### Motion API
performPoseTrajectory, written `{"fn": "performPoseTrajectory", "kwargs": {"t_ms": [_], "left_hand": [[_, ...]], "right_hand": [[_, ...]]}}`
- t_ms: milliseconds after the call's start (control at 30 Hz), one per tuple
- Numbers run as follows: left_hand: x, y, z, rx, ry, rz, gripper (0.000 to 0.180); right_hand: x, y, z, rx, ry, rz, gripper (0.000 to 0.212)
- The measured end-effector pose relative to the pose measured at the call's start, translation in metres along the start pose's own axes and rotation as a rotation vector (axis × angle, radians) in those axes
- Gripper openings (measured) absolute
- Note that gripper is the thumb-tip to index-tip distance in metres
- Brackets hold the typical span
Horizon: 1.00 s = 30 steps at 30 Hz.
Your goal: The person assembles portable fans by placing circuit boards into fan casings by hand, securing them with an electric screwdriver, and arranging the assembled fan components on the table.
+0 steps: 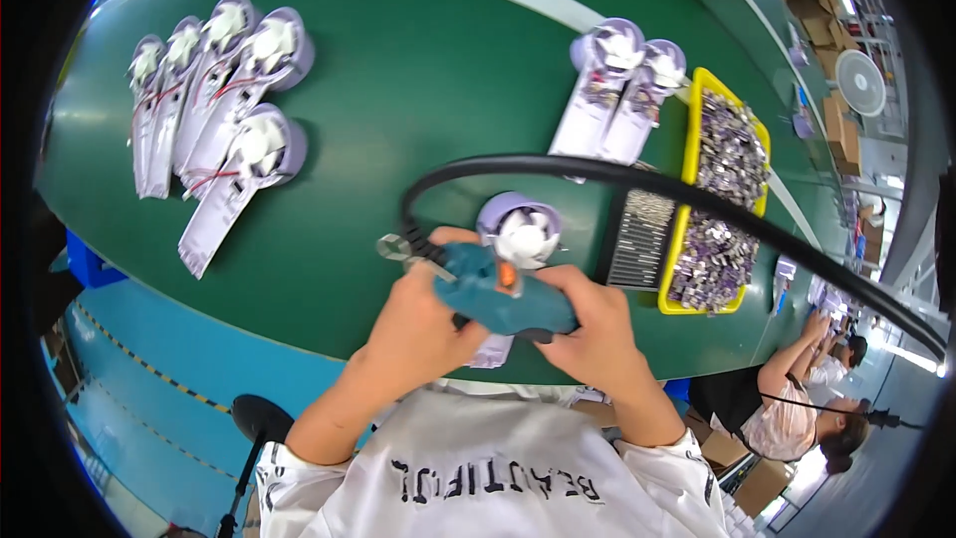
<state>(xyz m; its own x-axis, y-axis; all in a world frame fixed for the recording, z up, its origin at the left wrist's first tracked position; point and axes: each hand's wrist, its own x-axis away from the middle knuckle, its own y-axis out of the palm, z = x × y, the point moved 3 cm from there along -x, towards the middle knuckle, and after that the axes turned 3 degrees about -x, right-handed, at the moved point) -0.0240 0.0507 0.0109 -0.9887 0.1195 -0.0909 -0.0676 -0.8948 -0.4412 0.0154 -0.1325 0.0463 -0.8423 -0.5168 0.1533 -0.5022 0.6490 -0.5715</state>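
Note:
Both my hands close round a teal corded power tool [508, 301], its kind not fully shown, with an orange switch on top. My left hand [418, 314] wraps the end where the black cord comes out. At the other end, my right hand [597, 324] grips the body. Beneath and just beyond the tool lies a lavender handheld fan housing [520, 231] with a white impeller. Its handle [491, 351] shows partly below the tool; the tool and my hands hide the middle. The working tip is out of sight.
Several opened fan housings [224, 105] lie at the left, and two more [607, 90] lie at the far right. A black tray of screws [640, 239] adjoins a yellow bin [687, 239] of small metal parts. The thick black cord [717, 204] arches across the right. Co-workers [787, 408] sit at right.

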Motion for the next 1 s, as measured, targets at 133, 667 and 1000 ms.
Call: {"fn": "performPoseTrajectory", "kwargs": {"t_ms": [133,667,1000], "left_hand": [[-0.002,0.000,-0.006,0.008,-0.040,0.022,0.027],[-0.034,0.071,0.031,0.083,-0.129,0.097,0.024],[-0.037,0.073,0.030,0.054,-0.095,0.097,0.025]], "right_hand": [[0.001,-0.003,0.007,-0.209,0.001,0.005,0.042],[0.000,-0.088,0.063,-1.059,-0.760,0.552,0.087],[0.000,-0.086,0.067,-1.098,-0.705,0.425,0.088]]}}
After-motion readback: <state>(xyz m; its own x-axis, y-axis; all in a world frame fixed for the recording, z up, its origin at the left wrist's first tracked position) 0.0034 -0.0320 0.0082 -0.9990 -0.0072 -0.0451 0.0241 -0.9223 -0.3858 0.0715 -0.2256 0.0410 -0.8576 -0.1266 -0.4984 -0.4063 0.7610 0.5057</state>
